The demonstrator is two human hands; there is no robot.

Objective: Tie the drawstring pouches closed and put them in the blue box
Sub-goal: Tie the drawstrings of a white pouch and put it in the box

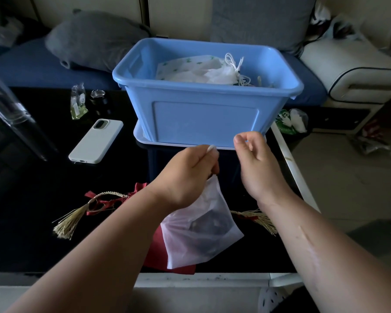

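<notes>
Pouches (pixel 209 72) of white cloth with knotted white cords lie inside the blue box (pixel 203 114), which stands on a pale blue lid (pixel 141 136) at the far side of the black table (pixel 32 199). Just in front of the box, the left hand (pixel 189 175) grips the gathered neck of a sheer white pouch (pixel 199 231), which hangs from the fist above the table with something dark showing through its cloth. A short white cord end pokes out above the knuckles. The right hand (pixel 255 163) is held beside it, near but apart, fingers curled and thumb pressed to forefinger; whether a cord runs between them cannot be told. Under the hanging pouch a red pouch (pixel 158 251) lies flat on the table, its gold tassel (pixel 66 223) spread out to the left. A phone (pixel 95 141) in a pale case rests face down left of the box. Behind the table are a blue sofa (pixel 20 68) and a grey cushion (pixel 93 39).
</notes>
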